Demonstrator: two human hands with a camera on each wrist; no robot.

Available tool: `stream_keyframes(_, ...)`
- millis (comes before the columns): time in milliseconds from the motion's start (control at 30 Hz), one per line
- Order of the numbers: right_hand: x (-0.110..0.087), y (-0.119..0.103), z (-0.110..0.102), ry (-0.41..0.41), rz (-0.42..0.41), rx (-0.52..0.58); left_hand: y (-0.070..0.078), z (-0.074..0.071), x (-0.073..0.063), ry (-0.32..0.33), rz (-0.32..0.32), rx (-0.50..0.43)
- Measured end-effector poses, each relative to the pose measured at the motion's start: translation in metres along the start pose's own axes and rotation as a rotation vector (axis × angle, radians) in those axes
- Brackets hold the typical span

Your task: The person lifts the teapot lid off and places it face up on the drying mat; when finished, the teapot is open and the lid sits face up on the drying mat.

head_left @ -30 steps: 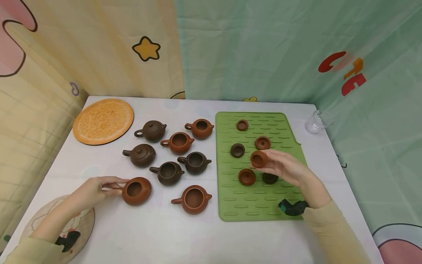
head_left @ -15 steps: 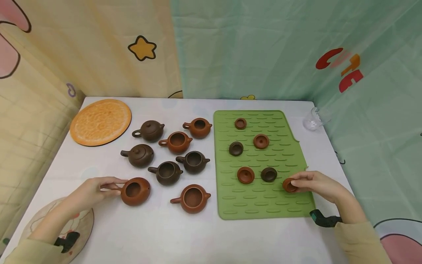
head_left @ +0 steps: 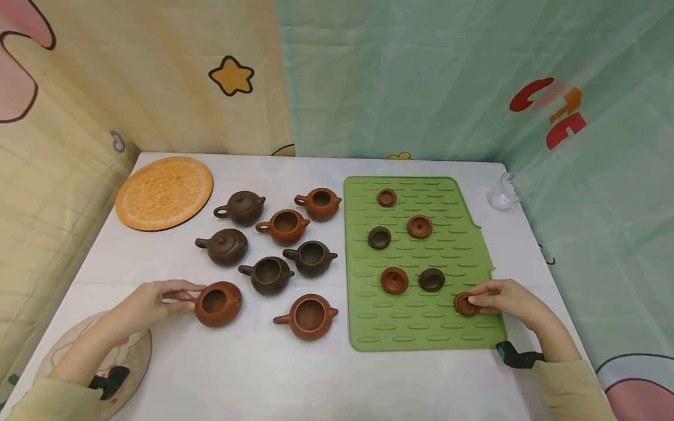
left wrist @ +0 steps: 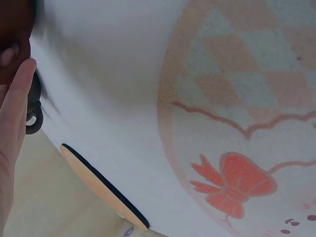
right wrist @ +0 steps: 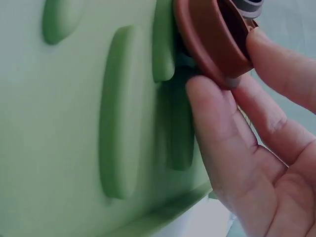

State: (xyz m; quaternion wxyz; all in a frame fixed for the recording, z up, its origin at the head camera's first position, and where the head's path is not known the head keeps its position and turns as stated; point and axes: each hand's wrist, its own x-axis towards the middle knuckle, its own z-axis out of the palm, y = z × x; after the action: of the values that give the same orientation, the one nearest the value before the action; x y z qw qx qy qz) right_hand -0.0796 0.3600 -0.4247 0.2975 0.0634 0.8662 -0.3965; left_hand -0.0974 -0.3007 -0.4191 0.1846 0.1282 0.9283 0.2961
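My left hand [head_left: 158, 301] pinches the handle of a reddish-brown clay teapot [head_left: 225, 310], which has no lid on and stands on the white table; a dark part of it shows at the left wrist view's edge. At the lower right of the green mat [head_left: 400, 334], my right hand [head_left: 511, 301] holds a small reddish teapot lid [head_left: 463, 304] between thumb and fingers. In the right wrist view the lid [right wrist: 210, 37] lies upside down, hollow side up, close over the mat's ridges. Several other upturned lids, such as a dark lid [head_left: 432, 280], lie on the mat.
Several teapots stand mid-table, among them a lidded dark teapot [head_left: 227, 247] and an open reddish teapot [head_left: 309, 317]. An orange round mat [head_left: 164, 193] lies back left. A patterned round mat [head_left: 138, 365] is under the left forearm. A clear glass vessel [head_left: 502, 196] stands back right.
My right hand has carried the lid from above the middle of the green mat toward its lower right and down to the surface. My left hand and its teapot stay put.
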Motion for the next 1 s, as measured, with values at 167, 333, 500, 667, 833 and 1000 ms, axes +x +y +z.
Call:
stream_keyframes(167, 0.002, 0.003, 0.001, -0.020, 0.008, 0.056, 0.002, 0.001, -0.001, 0.005, -0.022, 0.001)
stream_keyframes(333, 0.003, -0.001, 0.000, 0.005, 0.016, -0.010, 0.003, 0.001, -0.001, 0.009, -0.026, -0.002)
stream_keyframes(500, 0.004, -0.011, -0.001, 0.046, -0.008, -0.122, 0.004, 0.000, -0.002, 0.007, -0.010, -0.009)
stream_keyframes(667, 0.006, -0.025, -0.007, 0.076, -0.032, -0.217, 0.007, -0.005, -0.002, 0.004, -0.003, 0.020)
stream_keyframes(833, 0.013, -0.042, -0.010, 0.111, -0.079, -0.276, 0.013, -0.017, 0.001, 0.012, -0.022, 0.023)
stream_keyframes(1000, 0.021, -0.073, -0.004, 0.156, -0.167, -0.291, 0.021, -0.028, 0.011, 0.072, 0.001, 0.054)
